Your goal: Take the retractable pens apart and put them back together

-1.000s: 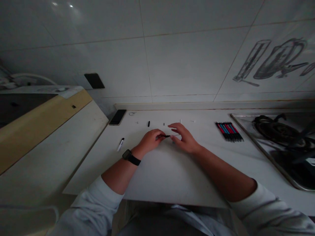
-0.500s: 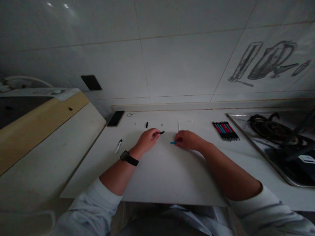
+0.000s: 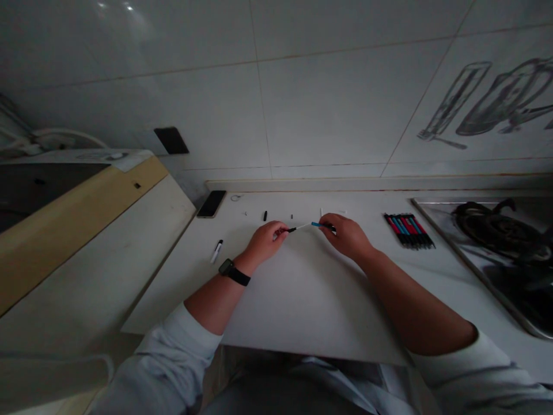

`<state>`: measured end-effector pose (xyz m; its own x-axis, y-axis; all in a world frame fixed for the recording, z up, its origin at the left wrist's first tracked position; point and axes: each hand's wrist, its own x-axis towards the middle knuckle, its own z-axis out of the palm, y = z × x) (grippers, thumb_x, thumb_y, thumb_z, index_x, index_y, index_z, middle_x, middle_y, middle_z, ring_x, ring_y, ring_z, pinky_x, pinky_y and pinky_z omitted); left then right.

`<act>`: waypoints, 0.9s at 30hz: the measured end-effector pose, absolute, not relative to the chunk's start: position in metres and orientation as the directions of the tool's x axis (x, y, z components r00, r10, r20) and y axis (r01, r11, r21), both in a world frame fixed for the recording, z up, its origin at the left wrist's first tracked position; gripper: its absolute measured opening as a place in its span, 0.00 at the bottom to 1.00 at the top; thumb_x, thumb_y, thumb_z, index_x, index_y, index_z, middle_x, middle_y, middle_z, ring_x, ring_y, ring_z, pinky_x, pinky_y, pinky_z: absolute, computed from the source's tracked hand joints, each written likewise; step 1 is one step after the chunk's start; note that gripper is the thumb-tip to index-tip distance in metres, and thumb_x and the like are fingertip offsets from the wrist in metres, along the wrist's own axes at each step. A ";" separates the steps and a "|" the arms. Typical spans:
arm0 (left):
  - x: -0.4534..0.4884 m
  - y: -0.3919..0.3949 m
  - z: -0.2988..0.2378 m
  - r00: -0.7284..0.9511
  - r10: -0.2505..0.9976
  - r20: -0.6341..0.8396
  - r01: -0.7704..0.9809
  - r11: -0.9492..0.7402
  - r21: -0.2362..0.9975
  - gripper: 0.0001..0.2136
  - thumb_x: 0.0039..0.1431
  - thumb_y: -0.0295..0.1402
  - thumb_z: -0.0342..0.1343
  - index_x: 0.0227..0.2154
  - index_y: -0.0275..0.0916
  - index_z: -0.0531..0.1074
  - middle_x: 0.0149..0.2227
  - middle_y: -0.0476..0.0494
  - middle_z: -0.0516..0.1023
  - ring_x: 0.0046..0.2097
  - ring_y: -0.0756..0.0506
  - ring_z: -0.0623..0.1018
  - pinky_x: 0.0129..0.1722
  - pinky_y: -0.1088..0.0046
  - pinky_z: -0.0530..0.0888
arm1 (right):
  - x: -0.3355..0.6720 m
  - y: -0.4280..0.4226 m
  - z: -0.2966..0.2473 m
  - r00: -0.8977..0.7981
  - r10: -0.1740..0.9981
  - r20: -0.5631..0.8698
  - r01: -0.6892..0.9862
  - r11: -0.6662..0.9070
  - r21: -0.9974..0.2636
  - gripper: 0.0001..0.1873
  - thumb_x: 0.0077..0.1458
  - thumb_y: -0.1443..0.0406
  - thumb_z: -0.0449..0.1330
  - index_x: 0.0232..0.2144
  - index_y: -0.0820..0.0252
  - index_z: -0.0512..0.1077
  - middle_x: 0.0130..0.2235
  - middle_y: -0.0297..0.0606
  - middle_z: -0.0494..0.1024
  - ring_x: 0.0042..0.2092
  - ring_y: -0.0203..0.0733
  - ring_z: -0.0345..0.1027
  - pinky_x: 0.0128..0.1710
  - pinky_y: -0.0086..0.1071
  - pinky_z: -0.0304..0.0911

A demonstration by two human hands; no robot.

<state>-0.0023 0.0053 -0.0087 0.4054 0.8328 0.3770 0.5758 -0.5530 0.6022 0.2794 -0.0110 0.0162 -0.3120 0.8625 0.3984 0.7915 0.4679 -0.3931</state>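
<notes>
Between the fingertips of my left hand (image 3: 266,241) is a black pen tip section (image 3: 292,230), with a thin pale refill (image 3: 304,225) pointing out of it to the right. My right hand (image 3: 346,235) pinches a blue pen barrel (image 3: 317,224), which has a dark part within the fingers. The refill's free end lies at the left end of the barrel; whether it is inside I cannot tell. Beyond my hands are a short black piece (image 3: 265,215), a tiny dark piece (image 3: 291,217) and a white stick (image 3: 321,211), partly behind my right hand.
A row of red, blue and black pens (image 3: 408,231) lies at right, beside the gas stove (image 3: 466,262). A phone (image 3: 211,204), a ring-like item (image 3: 235,197) and a white marker with a black cap (image 3: 216,252) lie at left on the white table (image 3: 302,300).
My right hand has lifted the blue barrel up and turned it, so it now lines up with the refill. My left hand still holds the black tip section. The view has shifted slightly.
</notes>
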 end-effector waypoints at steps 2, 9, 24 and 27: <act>-0.002 0.006 -0.010 0.406 0.832 0.377 0.575 -0.553 0.603 0.06 0.67 0.31 0.58 0.43 0.39 0.77 0.42 0.44 0.81 0.42 0.46 0.80 0.45 0.68 0.76 | 0.279 -0.012 0.018 -0.309 0.864 0.398 0.792 0.465 -0.395 0.09 0.65 0.62 0.57 0.42 0.57 0.75 0.41 0.43 0.81 0.37 0.44 0.72 0.38 0.35 0.63; -0.002 0.006 -0.011 0.419 0.813 0.405 0.571 -0.583 0.578 0.05 0.67 0.32 0.58 0.42 0.38 0.77 0.41 0.44 0.79 0.43 0.46 0.78 0.45 0.68 0.74 | 0.279 -0.013 0.020 -0.384 0.833 0.398 0.778 0.525 -0.346 0.10 0.66 0.63 0.56 0.42 0.57 0.77 0.41 0.43 0.81 0.41 0.47 0.74 0.43 0.37 0.65; 0.002 0.002 -0.004 0.499 0.790 0.356 0.528 -0.602 0.599 0.08 0.68 0.33 0.56 0.42 0.42 0.80 0.41 0.45 0.83 0.44 0.45 0.80 0.47 0.67 0.74 | 0.262 -0.021 0.014 -0.506 0.758 0.410 0.725 0.632 -0.274 0.08 0.65 0.65 0.58 0.42 0.57 0.78 0.40 0.43 0.81 0.42 0.46 0.74 0.45 0.38 0.65; 0.002 0.002 -0.003 0.507 0.792 0.340 0.515 -0.594 0.618 0.08 0.68 0.33 0.55 0.41 0.42 0.80 0.41 0.46 0.84 0.43 0.45 0.81 0.46 0.68 0.75 | 0.261 -0.020 0.012 -0.520 0.752 0.407 0.719 0.641 -0.266 0.07 0.64 0.67 0.59 0.42 0.57 0.77 0.41 0.42 0.81 0.42 0.45 0.74 0.45 0.37 0.64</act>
